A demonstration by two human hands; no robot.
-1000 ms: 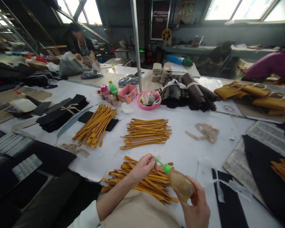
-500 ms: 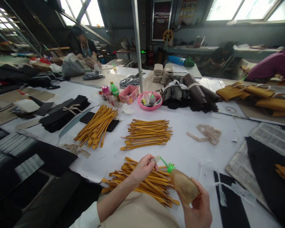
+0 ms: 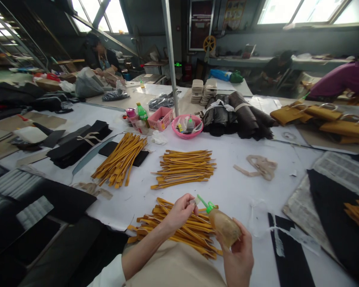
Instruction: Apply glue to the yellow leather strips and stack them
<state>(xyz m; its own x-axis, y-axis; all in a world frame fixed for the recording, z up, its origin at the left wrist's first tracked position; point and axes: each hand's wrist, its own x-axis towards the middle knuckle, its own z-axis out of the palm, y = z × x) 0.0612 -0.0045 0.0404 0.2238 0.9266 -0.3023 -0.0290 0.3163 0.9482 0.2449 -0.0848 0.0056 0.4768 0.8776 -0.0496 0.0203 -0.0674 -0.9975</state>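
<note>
My right hand (image 3: 238,255) is wrapped round a squeeze bottle (image 3: 224,226) with a green cap and spout, part full of a brownish, glue-like liquid. The bottle is tilted, its spout pointing up and left. Between thumb and fingers, my left hand (image 3: 181,211) pinches a small pale piece (image 3: 195,201). The spout's tip is right beside that piece; whether they touch I cannot tell. Below both hands lies a loose pile of mustard-yellow strips (image 3: 155,219), partly covered by my left forearm. A second row of yellow strips (image 3: 185,167) lies just beyond.
Another bundle of yellow strips (image 3: 121,159) rests on a black piece at left. Behind stand a pink basket (image 3: 187,135), a pink box (image 3: 160,118) and a green bottle (image 3: 143,113). A beige ribbon (image 3: 261,167) lies to the right. Co-workers sit farther back; a metal pole (image 3: 170,59) rises mid-table.
My right hand has brought the bottle left, and its spout has swung over close to the pale piece. My left hand keeps its pinch almost in place. The view has shifted slightly.
</note>
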